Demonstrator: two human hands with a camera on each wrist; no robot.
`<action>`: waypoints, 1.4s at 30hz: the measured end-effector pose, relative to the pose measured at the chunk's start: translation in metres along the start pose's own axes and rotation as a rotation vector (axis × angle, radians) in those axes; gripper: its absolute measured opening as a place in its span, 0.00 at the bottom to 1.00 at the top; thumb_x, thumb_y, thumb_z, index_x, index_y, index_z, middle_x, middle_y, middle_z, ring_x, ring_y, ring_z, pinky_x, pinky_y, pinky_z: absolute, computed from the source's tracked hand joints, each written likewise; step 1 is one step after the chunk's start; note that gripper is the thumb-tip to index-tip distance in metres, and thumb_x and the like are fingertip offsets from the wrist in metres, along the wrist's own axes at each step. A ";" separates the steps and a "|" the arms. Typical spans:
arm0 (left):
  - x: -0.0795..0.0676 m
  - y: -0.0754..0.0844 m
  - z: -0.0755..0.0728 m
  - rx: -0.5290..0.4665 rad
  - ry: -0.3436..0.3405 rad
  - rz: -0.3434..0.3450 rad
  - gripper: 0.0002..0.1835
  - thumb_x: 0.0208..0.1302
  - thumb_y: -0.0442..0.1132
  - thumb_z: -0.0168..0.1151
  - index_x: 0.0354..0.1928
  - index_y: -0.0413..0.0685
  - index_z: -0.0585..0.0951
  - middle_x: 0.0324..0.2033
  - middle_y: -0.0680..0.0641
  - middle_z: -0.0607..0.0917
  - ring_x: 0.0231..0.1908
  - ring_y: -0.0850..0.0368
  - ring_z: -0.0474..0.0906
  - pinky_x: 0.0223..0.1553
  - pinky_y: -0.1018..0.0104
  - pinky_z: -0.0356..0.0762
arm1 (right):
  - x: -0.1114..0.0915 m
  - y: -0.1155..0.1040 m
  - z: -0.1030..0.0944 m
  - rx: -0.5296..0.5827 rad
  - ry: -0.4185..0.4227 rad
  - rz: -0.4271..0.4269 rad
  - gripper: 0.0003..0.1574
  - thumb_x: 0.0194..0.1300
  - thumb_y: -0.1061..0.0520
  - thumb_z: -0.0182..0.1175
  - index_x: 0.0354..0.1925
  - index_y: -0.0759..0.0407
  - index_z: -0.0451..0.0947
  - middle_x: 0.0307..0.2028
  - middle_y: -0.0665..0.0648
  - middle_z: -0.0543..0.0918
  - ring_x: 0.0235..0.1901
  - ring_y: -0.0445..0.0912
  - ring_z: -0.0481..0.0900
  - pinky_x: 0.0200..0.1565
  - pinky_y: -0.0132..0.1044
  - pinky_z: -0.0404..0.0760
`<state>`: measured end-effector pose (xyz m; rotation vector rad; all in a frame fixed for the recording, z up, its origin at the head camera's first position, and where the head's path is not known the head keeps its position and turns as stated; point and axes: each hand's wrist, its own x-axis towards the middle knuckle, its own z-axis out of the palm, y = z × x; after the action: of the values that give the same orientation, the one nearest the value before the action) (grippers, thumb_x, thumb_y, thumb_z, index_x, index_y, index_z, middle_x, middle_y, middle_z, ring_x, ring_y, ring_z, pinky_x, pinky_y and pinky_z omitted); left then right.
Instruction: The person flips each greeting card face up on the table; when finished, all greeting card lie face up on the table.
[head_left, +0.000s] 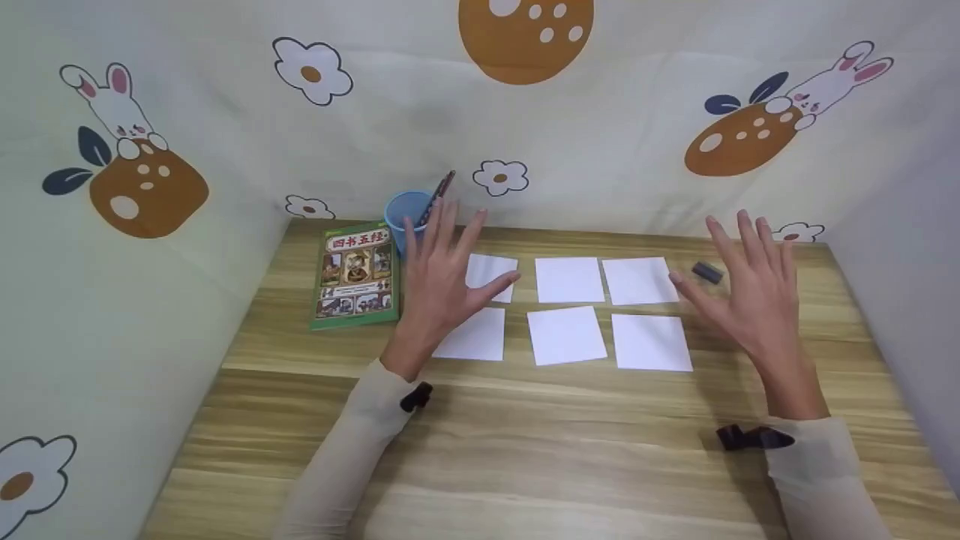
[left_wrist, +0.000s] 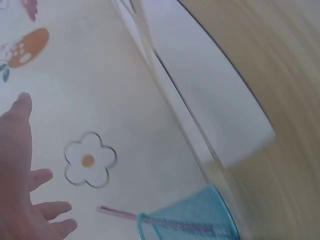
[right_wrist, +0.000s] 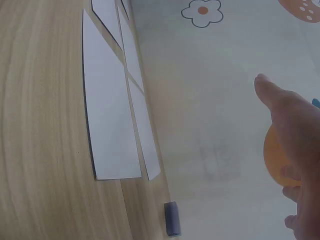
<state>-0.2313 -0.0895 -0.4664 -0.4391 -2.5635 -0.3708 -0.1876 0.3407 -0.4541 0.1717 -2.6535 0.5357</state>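
Several white square cards lie in two rows on the wooden table, among them a front middle card (head_left: 567,335) and a back right card (head_left: 640,280). My left hand (head_left: 442,281) is raised over the left end of the rows with its fingers spread, hiding parts of two cards. Over the right side, my right hand (head_left: 757,300) also spreads its fingers. Just left of its fingers lies a small dark grey block (head_left: 707,272), seen too in the right wrist view. Neither hand holds anything.
A green-edged book (head_left: 356,277) with Chinese characters lies at the back left. Beside it stands a blue mesh cup (head_left: 409,210) with pens in it, partly behind my left hand. A patterned wall covering (head_left: 615,150) borders the wooden table (head_left: 555,450).
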 end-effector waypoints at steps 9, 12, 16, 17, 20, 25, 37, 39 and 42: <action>-0.009 0.043 0.013 -0.359 -0.271 0.059 0.49 0.65 0.74 0.68 0.79 0.51 0.72 0.75 0.45 0.78 0.77 0.46 0.72 0.80 0.42 0.67 | -0.017 0.002 -0.007 0.127 -0.270 0.068 0.35 0.75 0.41 0.69 0.71 0.57 0.80 0.63 0.67 0.86 0.58 0.69 0.85 0.51 0.72 0.83; -0.009 0.060 0.019 -0.402 -0.366 0.089 0.47 0.67 0.70 0.70 0.79 0.52 0.73 0.73 0.46 0.80 0.75 0.48 0.74 0.78 0.46 0.72 | -0.016 0.010 -0.004 0.138 -0.412 0.094 0.34 0.76 0.40 0.67 0.68 0.59 0.81 0.57 0.66 0.89 0.53 0.65 0.88 0.48 0.67 0.86; -0.006 0.082 0.032 -0.436 -0.499 0.130 0.44 0.68 0.67 0.71 0.79 0.54 0.72 0.74 0.49 0.80 0.75 0.51 0.74 0.79 0.51 0.71 | -0.016 0.022 0.004 0.144 -0.518 0.114 0.31 0.75 0.43 0.69 0.64 0.62 0.84 0.50 0.64 0.91 0.51 0.59 0.89 0.48 0.55 0.86; -0.006 0.087 0.035 -0.438 -0.533 0.140 0.44 0.69 0.66 0.71 0.79 0.54 0.72 0.75 0.50 0.80 0.76 0.51 0.74 0.79 0.52 0.71 | -0.017 0.026 0.005 0.151 -0.528 0.109 0.30 0.74 0.45 0.70 0.64 0.63 0.84 0.49 0.64 0.91 0.50 0.58 0.89 0.48 0.53 0.86; -0.004 0.102 0.045 -0.428 -0.610 0.193 0.43 0.68 0.64 0.73 0.79 0.54 0.73 0.74 0.50 0.80 0.74 0.51 0.75 0.78 0.54 0.72 | -0.018 0.034 0.008 0.204 -0.549 0.070 0.29 0.71 0.50 0.74 0.62 0.65 0.84 0.48 0.65 0.91 0.49 0.58 0.89 0.50 0.50 0.87; -0.001 0.124 0.058 -0.428 -0.674 0.262 0.41 0.66 0.60 0.76 0.76 0.52 0.75 0.70 0.50 0.84 0.70 0.51 0.79 0.73 0.57 0.77 | -0.021 0.041 0.012 0.293 -0.622 0.032 0.39 0.65 0.44 0.80 0.68 0.60 0.82 0.60 0.64 0.88 0.61 0.60 0.85 0.64 0.58 0.83; -0.004 0.142 0.062 -0.391 -0.739 0.312 0.47 0.64 0.57 0.79 0.81 0.53 0.70 0.78 0.50 0.75 0.79 0.53 0.69 0.80 0.59 0.69 | -0.021 0.037 0.017 0.303 -0.681 0.054 0.43 0.60 0.42 0.82 0.68 0.54 0.81 0.66 0.65 0.82 0.70 0.63 0.76 0.74 0.68 0.69; -0.005 0.143 0.062 -0.399 -0.742 0.317 0.46 0.65 0.55 0.78 0.81 0.52 0.70 0.78 0.49 0.74 0.79 0.53 0.69 0.81 0.60 0.68 | -0.022 0.038 0.017 0.306 -0.668 0.026 0.41 0.61 0.42 0.82 0.66 0.55 0.82 0.64 0.64 0.84 0.68 0.63 0.77 0.72 0.67 0.71; -0.005 0.143 0.063 -0.427 -0.746 0.317 0.45 0.67 0.54 0.77 0.81 0.51 0.70 0.78 0.48 0.75 0.79 0.52 0.68 0.81 0.61 0.67 | -0.023 0.039 0.017 0.314 -0.658 -0.002 0.39 0.61 0.44 0.82 0.65 0.56 0.82 0.63 0.63 0.85 0.67 0.62 0.79 0.71 0.66 0.73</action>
<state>-0.2009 0.0613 -0.4968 -1.3356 -3.0240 -0.7505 -0.1811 0.3705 -0.4912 0.5215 -3.1705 1.0439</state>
